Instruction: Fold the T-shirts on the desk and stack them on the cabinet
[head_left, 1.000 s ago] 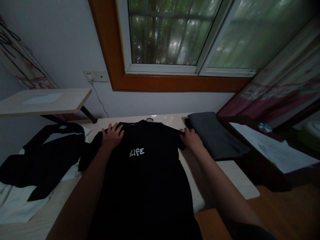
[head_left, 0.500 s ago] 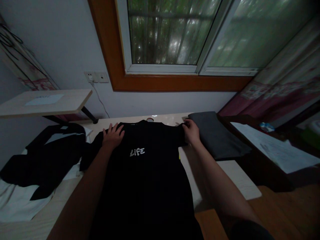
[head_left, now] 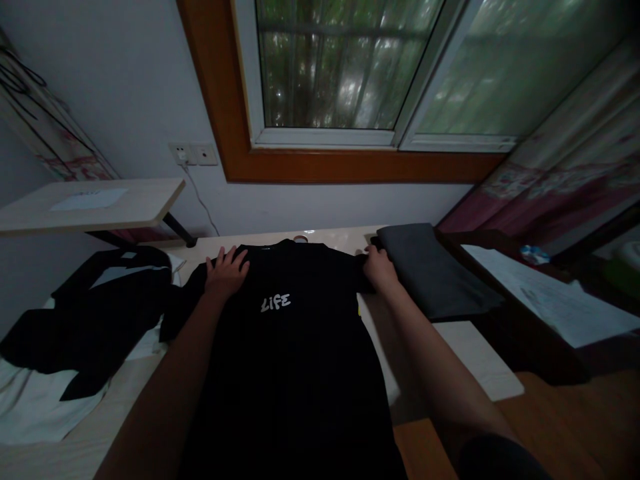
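A black T-shirt (head_left: 300, 360) with white lettering lies spread over the pale table (head_left: 383, 347), its collar toward the window. My left hand (head_left: 227, 272) rests flat near the left shoulder of the shirt, fingers spread. At the opposite sleeve, my right hand (head_left: 380, 267) has its thumb and fingers closed on the edge of the cloth. The shirt's lower end runs out of view at the bottom. A folded dark grey cloth (head_left: 435, 273) lies just right of my right hand.
More black clothing (head_left: 115, 313) lies at the left on white cloth (head_left: 45, 407). A small raised shelf (head_left: 135, 200) stands behind it. A roll of tape (head_left: 301, 238) sits beyond the collar. Sheets of paper (head_left: 555, 293) lie at the right, and a window (head_left: 330, 73) is ahead.
My right hand has shifted slightly left and down along the sleeve, and the sleeve edge has moved a little with it. My left hand stays in place.
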Motion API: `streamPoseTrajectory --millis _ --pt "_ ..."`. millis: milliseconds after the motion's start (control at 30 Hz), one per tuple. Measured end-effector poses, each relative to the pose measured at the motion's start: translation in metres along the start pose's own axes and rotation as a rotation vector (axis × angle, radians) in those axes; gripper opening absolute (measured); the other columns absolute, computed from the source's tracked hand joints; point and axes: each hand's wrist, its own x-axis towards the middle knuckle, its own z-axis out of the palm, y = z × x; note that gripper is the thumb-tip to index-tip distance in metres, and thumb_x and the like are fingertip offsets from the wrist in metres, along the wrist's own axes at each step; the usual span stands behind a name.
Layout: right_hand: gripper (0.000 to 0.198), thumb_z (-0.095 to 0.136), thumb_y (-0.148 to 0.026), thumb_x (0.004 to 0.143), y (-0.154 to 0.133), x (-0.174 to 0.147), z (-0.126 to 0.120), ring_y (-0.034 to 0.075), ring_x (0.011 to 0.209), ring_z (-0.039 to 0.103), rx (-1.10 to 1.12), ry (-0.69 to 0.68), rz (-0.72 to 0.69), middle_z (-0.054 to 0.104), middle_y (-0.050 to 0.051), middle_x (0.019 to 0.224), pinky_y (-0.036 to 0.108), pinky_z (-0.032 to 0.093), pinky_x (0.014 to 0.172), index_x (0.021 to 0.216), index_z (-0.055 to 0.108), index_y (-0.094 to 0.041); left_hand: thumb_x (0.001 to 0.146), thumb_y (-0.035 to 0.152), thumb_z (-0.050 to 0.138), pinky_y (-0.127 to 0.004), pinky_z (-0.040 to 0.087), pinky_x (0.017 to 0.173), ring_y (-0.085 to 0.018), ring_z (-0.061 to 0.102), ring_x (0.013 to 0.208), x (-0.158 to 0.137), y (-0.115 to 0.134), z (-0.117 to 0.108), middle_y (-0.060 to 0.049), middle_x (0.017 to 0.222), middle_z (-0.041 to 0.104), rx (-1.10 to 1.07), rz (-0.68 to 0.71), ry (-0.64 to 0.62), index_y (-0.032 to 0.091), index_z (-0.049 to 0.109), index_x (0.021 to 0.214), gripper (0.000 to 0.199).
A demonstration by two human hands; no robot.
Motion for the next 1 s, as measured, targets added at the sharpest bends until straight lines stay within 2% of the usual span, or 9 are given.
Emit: streamPoseTrajectory --millis 133,267,333,467,600,667,767,1000 --pt "0.039 0.032 -0.016 0.101 -0.014 -0.022 -0.012 0.029 0.091 0.069 -0.238 0.008 -0.06 0.056 0.02 0.12 0.039 0.052 0.076 0.13 0.057 -0.015 0.101 0.053 0.027 -0.071 0.013 0.119 -0.036 0.017 0.155 0.0 0.0 0.0 -0.002 0.167 0.03 0.01 0.004 0.002 0.036 0.041 0.154 0.057" --pt "0.038 0.03 -0.017 0.102 -0.031 -0.03 -0.02 0.035 0.11 0.059 -0.32 0.149 -0.145 0.054 0.022 0.124 0.04 0.05 0.08 0.124 0.061 -0.014 0.101 0.053 0.027 -0.07 0.014 0.119 -0.036 0.017 0.155 0.0 0.001 0.0 -0.002 0.167 0.03 0.004 -0.004 0.002 0.036 0.042 0.153 0.057" --pt "0.036 0.035 -0.016 0.1 -0.042 -0.03 -0.02 0.035 0.115 0.054 -0.312 0.162 -0.239 0.055 0.022 0.124 0.041 0.048 0.084 0.123 0.063 -0.014 0.101 0.053 0.027 -0.071 0.014 0.119 -0.036 0.018 0.155 0.0 0.001 0.0 -0.002 0.167 0.03 -0.002 -0.002 0.013 0.036 0.043 0.153 0.056" --pt "0.036 0.041 -0.013 0.098 -0.075 -0.03 -0.007 0.031 0.112 0.053 -0.218 0.055 -0.513 0.062 0.018 0.119 0.04 0.045 0.096 0.125 0.066 -0.015 0.101 0.052 0.028 -0.071 0.015 0.119 -0.035 0.019 0.155 -0.001 0.001 0.0 -0.004 0.166 0.032 -0.005 0.007 0.03 0.035 0.044 0.152 0.056" --pt "0.038 0.041 -0.025 0.103 -0.106 -0.033 0.023 0.027 0.115 0.055 -0.101 0.009 -0.706 0.063 0.015 0.126 0.037 0.043 0.104 0.131 0.064 -0.015 0.101 0.051 0.03 -0.072 0.015 0.118 -0.036 0.019 0.155 -0.002 0.002 0.0 -0.004 0.165 0.033 -0.008 0.012 0.031 0.034 0.044 0.152 0.056" --pt "0.041 0.043 -0.032 0.103 -0.115 -0.033 0.038 0.027 0.123 0.052 -0.053 0.03 -0.726 0.06 0.015 0.135 0.037 0.042 0.108 0.136 0.061 -0.015 0.101 0.051 0.03 -0.072 0.015 0.118 -0.036 0.02 0.154 -0.002 0.001 -0.001 -0.004 0.165 0.033 -0.01 0.012 0.027 0.034 0.044 0.152 0.056" --pt "0.047 0.045 -0.038 0.103 -0.119 -0.025 0.053 0.028 0.133 0.047 -0.002 0.07 -0.678 0.054 0.015 0.146 0.04 0.037 0.114 0.141 0.057 -0.014 0.101 0.052 0.029 -0.072 0.015 0.118 -0.036 0.019 0.155 -0.001 0.001 -0.001 -0.004 0.166 0.033 -0.016 0.011 0.025 0.034 0.044 0.152 0.056" --pt "0.051 0.043 -0.043 0.104 -0.109 -0.001 0.061 0.029 0.141 0.043 0.031 0.09 -0.566 0.051 0.014 0.151 0.044 0.031 0.119 0.144 0.054 -0.014 0.101 0.054 0.03 -0.07 0.014 0.119 -0.037 0.021 0.154 0.0 -0.001 0.001 -0.004 0.166 0.033 -0.022 -0.018 0.017 0.036 0.043 0.153 0.057"
